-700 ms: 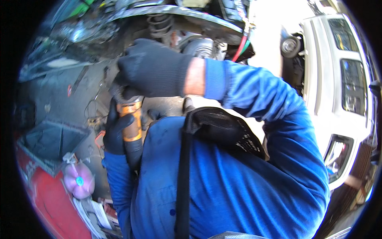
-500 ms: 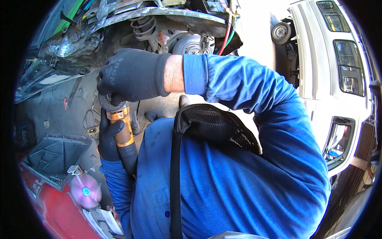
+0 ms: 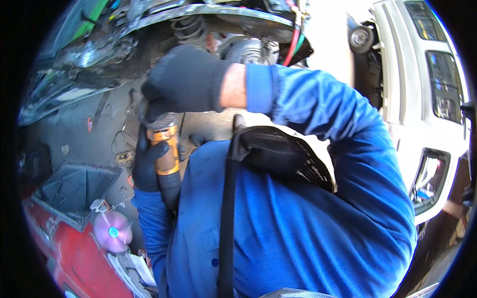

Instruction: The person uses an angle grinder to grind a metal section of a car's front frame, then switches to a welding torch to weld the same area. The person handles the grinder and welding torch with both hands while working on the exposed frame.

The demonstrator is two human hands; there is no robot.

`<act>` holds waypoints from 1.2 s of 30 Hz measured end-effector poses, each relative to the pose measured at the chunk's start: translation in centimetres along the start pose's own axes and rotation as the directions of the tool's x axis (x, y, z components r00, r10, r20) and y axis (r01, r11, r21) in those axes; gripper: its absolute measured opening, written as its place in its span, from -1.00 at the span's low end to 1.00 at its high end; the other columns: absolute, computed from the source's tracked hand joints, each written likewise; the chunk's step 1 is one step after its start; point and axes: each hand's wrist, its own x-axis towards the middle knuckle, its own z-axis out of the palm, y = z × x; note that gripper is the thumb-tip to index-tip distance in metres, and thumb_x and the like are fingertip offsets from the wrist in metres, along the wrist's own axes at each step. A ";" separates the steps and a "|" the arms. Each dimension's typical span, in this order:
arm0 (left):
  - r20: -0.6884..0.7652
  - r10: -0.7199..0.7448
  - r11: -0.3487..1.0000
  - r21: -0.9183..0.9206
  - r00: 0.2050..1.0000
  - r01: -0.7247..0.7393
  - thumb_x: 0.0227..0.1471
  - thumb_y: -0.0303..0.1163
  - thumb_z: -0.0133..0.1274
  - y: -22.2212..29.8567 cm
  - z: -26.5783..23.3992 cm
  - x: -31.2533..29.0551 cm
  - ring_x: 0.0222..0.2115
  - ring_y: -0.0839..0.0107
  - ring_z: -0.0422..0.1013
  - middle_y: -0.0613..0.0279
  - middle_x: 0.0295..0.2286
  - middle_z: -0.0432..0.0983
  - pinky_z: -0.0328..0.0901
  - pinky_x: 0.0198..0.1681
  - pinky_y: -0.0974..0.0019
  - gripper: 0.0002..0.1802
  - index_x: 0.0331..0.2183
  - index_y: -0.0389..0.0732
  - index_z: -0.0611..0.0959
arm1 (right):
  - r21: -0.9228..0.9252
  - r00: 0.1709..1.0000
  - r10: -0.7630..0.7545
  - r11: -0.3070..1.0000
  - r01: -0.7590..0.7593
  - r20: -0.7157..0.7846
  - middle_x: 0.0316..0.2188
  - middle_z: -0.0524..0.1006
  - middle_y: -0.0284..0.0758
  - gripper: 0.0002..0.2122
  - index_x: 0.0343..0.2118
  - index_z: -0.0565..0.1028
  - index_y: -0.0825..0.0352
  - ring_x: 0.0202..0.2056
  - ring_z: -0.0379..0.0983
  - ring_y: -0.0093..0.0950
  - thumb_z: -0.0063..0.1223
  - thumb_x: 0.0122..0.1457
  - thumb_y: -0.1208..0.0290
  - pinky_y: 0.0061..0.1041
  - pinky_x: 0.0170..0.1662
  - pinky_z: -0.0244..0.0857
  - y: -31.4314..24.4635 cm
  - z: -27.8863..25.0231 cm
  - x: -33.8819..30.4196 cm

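An angle grinder (image 3: 168, 149) with a worn orange body and a dark rear grip stands upright in front of my chest. My left hand (image 3: 145, 169), in a dark glove, is closed around its body, with the thumb across the front. At the grinder's top end sits a grey disc (image 3: 163, 120), partly covered. My right hand (image 3: 188, 79), also gloved, reaches across from the right with its fingers curled down over the disc. The fingertips are blurred and mostly hidden behind the knuckles.
A stripped vehicle front with a bare metal edge (image 3: 213, 11) and a coil spring (image 3: 188, 30) lies ahead. Red and green hoses (image 3: 293, 47) hang there. A white van (image 3: 412, 99) stands right. At left are a red panel (image 3: 84, 258), a dark frame (image 3: 74, 193) and a purple fan (image 3: 113, 232).
The view has shifted slightly, so the surroundings sit further right. Both hands stay on the grinder; my right hand covers a little more of the disc.
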 end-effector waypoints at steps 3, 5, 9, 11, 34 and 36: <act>0.020 0.044 0.999 -0.020 0.999 -0.044 0.04 -0.40 0.28 0.5 0.1 0.2 -0.32 0.18 0.66 -0.04 -0.09 0.62 0.62 -0.26 0.15 -0.11 0.38 -0.20 0.36 | 0.084 1.000 0.008 0.996 -0.009 0.011 -0.34 0.74 -0.13 -0.76 -0.26 0.77 0.19 -0.23 0.73 -0.05 0.32 0.21 0.13 -0.08 -0.17 0.59 0.2 -0.2 -0.4; 0.015 0.050 0.999 -0.010 0.999 -0.050 0.03 -0.40 0.29 0.7 0.5 -0.2 -0.28 0.20 0.66 -0.01 -0.06 0.61 0.62 -0.23 0.19 -0.10 0.38 -0.21 0.36 | 0.072 0.997 -0.035 0.997 0.031 0.061 -0.29 0.70 -0.18 -0.73 -0.13 0.77 0.14 -0.19 0.68 -0.09 0.32 0.25 0.10 -0.08 -0.10 0.53 0.4 -0.6 -0.3; 0.009 0.065 0.998 0.019 0.998 -0.065 0.02 -0.40 0.30 1.4 0.4 -0.1 -0.24 0.23 0.66 0.01 -0.06 0.61 0.61 -0.20 0.22 -0.08 0.38 -0.22 0.35 | 0.091 0.996 -0.005 0.996 -0.004 0.094 -0.25 0.68 -0.20 -0.74 -0.12 0.77 0.14 -0.15 0.67 -0.12 0.30 0.29 0.11 -0.10 -0.09 0.54 0.4 -1.2 -0.4; 0.052 0.058 0.998 0.013 0.997 -0.059 0.02 -0.39 0.30 1.4 0.3 -0.1 -0.26 0.23 0.66 0.01 -0.10 0.61 0.62 -0.21 0.21 -0.09 0.38 -0.24 0.36 | 0.075 0.994 -0.044 0.997 0.037 0.104 -0.26 0.68 -0.21 -0.75 -0.13 0.77 0.14 -0.15 0.67 -0.12 0.30 0.29 0.12 -0.10 -0.09 0.54 0.5 -1.1 -0.1; -0.008 -0.026 0.993 0.115 1.000 0.026 0.06 -0.31 0.26 1.1 1.1 2.0 -0.30 0.17 0.68 -0.03 -0.15 0.61 0.66 -0.22 0.14 -0.22 0.29 -0.22 0.40 | -0.025 0.985 -0.166 0.986 0.165 -0.043 -0.23 0.72 -0.19 -0.75 -0.12 0.74 0.16 -0.14 0.70 -0.10 0.37 0.10 0.46 -0.18 -0.05 0.61 2.5 0.9 -0.8; -0.006 -0.037 0.991 0.131 0.999 0.038 0.06 -0.31 0.26 1.4 1.3 2.2 -0.30 0.18 0.68 -0.02 -0.16 0.61 0.66 -0.22 0.15 -0.23 0.28 -0.22 0.40 | -0.069 0.978 -0.203 0.978 0.199 -0.056 -0.23 0.70 -0.21 -0.76 -0.13 0.74 0.16 -0.11 0.69 -0.12 0.34 0.13 0.48 -0.20 -0.03 0.60 2.9 1.1 -0.7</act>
